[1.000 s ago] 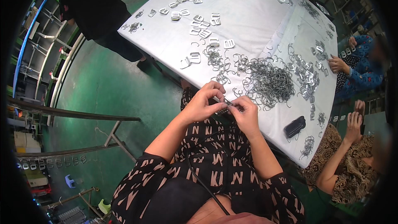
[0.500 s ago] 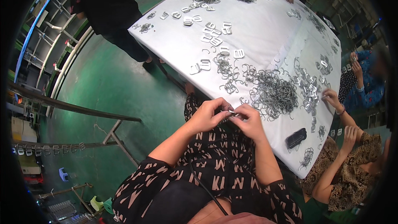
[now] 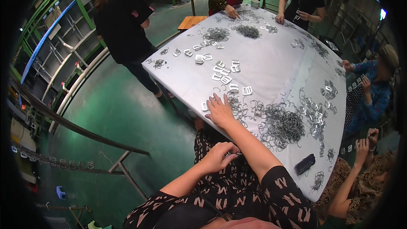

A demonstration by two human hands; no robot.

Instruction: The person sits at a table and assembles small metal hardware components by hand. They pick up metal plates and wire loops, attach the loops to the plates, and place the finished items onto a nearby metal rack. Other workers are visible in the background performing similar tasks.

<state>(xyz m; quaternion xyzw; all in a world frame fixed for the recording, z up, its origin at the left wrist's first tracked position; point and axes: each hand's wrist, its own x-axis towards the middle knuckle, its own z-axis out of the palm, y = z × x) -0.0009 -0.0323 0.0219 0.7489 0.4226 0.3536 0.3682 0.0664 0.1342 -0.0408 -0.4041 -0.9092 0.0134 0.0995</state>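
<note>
Head view, right hand between buckle and hooks, black case on table

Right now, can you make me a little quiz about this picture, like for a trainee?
1. True or false: the left hand lies flat on the white tabletop.

2. Which thing is just beside the fingers of the right hand?
A) a red cup
B) a silver buckle
C) a wooden spoon

3. Fill the gap: in the picture, the biggest pile of curved metal pieces lies to the ____ of the right hand.

Key: 1. False, it is curled, in front of the table edge. 2. B. 3. right.
</note>
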